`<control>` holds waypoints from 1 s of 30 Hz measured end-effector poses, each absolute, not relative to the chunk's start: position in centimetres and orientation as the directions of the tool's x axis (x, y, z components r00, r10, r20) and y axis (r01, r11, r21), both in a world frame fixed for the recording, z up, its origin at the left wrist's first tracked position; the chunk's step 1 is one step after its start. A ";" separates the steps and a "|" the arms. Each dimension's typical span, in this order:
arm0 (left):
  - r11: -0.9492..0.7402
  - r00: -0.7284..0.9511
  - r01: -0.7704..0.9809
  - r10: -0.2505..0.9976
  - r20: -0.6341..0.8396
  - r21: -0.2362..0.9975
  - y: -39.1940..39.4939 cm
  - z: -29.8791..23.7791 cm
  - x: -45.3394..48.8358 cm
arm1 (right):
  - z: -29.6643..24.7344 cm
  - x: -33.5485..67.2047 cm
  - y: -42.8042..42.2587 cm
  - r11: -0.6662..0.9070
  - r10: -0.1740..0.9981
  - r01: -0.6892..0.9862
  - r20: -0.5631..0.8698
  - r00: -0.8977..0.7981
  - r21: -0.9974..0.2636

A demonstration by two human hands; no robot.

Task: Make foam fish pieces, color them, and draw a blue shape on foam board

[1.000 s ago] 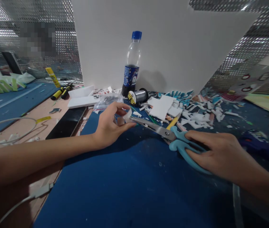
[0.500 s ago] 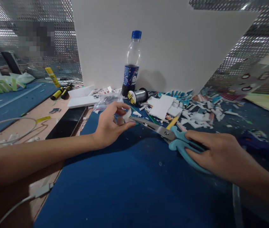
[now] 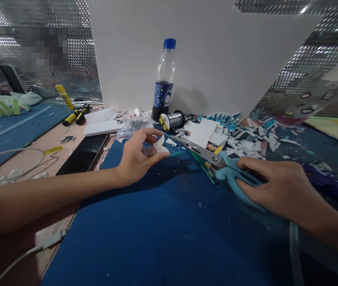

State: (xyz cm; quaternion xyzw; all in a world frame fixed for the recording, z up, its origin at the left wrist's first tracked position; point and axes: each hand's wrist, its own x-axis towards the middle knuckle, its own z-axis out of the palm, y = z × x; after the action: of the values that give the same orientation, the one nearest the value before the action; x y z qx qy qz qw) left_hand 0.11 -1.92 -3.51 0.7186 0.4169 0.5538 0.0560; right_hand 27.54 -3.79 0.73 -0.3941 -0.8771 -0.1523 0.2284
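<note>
Scissors [image 3: 214, 158] beside a pinched white piece [image 3: 160, 145]

From where I stand, the scissors lie to the right of the left hand [image 3: 135, 159], blades slanting away towards the white piece — whether the tips touch it, I can't tell. The right hand [image 3: 276, 182] is nearer, wrapped round the pale blue handles. The left hand, barely parted, pinches the white piece between thumb and fingers above the blue worktop [image 3: 157, 238]. It looks small, thin and curled — rather like paper.
</note>
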 end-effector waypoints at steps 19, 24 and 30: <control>-0.501 0.185 -0.117 0.837 0.514 0.858 -1.0 -3.3 0.2 | 0.8 26.0 -4.4 0.111 0.990 0.966 0.114 -0.086 -0.232; -0.191 0.177 -0.272 0.954 0.244 0.943 -1.7 -1.6 0.6 | 0.9 25.7 -5.0 0.161 0.978 0.946 0.176 -0.114 -0.283; 0.194 0.406 -0.324 0.913 -0.049 0.926 -2.9 0.6 0.8 | 0.7 25.2 -5.2 0.241 0.947 0.931 0.277 -0.163 -0.274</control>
State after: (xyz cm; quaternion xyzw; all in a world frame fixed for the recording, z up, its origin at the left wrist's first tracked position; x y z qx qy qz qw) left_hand 0.76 -2.89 0.56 0.4576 0.3214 0.4402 0.7025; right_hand 25.19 -5.22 0.70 -0.6158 -0.7624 0.0201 0.1978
